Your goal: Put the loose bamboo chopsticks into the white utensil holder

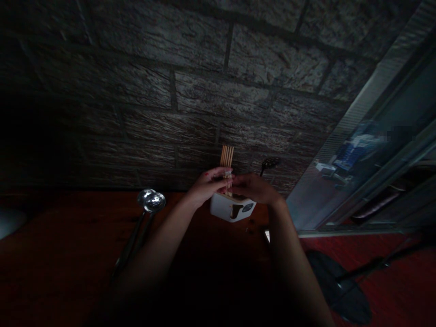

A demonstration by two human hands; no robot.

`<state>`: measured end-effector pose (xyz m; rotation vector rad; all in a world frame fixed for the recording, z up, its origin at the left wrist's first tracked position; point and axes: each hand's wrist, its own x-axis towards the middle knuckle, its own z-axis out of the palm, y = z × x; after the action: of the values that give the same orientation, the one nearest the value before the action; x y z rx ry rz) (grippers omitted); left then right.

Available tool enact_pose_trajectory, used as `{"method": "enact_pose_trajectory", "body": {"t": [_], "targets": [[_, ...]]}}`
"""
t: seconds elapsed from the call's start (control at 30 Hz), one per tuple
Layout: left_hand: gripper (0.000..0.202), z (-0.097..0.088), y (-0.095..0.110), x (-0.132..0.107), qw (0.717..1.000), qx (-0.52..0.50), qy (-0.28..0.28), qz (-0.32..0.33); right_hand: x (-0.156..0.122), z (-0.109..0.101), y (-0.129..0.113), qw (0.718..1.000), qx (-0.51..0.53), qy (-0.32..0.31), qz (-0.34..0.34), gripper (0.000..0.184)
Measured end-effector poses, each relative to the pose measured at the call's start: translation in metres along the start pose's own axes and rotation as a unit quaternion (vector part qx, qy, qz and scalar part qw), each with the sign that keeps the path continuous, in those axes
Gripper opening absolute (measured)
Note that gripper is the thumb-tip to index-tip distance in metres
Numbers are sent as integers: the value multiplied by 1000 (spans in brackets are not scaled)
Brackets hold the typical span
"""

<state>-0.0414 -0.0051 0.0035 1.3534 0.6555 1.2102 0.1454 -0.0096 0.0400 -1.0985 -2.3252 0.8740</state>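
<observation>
A bundle of wooden chopsticks [226, 156] stands upright in a white utensil holder [225, 208] on a dark red table [68, 254] against a stone-tile wall. My left hand [206, 186] is closed around the chopsticks just above the holder's rim. My right hand [252, 187] meets it from the right, fingers pinched at the same spot; what it holds is hidden. A dark slotted utensil [269, 163] pokes up behind my right hand.
Two steel ladles [150, 201] lie on the table to the left, handles toward me. A glass door with a metal frame [357, 150] runs along the right. A floor fan [344, 290] stands on the red floor below right.
</observation>
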Motion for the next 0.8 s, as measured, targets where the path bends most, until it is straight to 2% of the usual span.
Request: {"method": "enact_pose_trajectory", "body": {"t": [0.23,0.37,0.6,0.8], "targets": [[52,1,11,-3,999,38,18,-19,-2,-2,11,998,59,0,19,32],[53,-8,24,-6,997,71,23,-18,-6,-7,12,997,65,23,43,32],[58,-31,42,-12,980,178,88,4,-8,-12,16,994,-12,89,56,22],[51,-29,53,-19,967,239,86,-7,-7,-9,10,988,-70,123,64,20]]}}
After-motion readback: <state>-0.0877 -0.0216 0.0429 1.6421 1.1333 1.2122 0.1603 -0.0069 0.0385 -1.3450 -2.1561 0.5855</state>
